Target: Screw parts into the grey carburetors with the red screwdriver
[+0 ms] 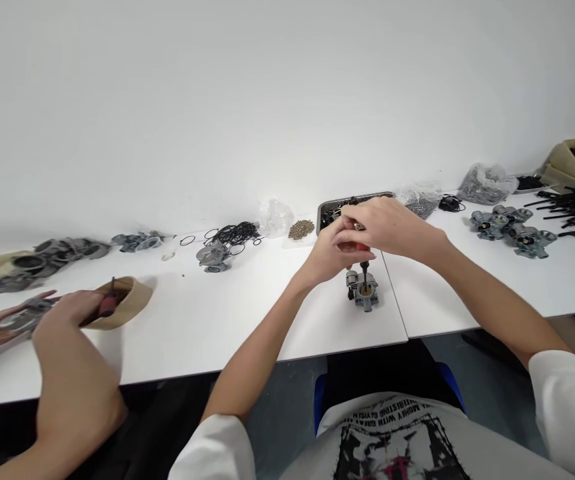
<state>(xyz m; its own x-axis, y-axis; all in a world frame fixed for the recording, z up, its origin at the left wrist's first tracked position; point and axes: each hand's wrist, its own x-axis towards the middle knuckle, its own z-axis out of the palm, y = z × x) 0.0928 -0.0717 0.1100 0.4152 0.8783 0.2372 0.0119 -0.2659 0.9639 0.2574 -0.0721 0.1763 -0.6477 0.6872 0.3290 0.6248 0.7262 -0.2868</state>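
Observation:
A small grey metal part with a round opening stands on the white table close to its front edge. Into that opening points the dark shaft of a red-handled screwdriver, held upright. My left hand is closed round the screwdriver's handle from the left. Above it, my right hand has its fingers bent over the top of the handle, touching my left hand. Both hands cover most of the handle.
Behind my hands lies a metal tray of dark parts, beside brass pieces. Black rings and a grey part are to the left. Grey parts lie right. Another person's hands work far left by a beige container.

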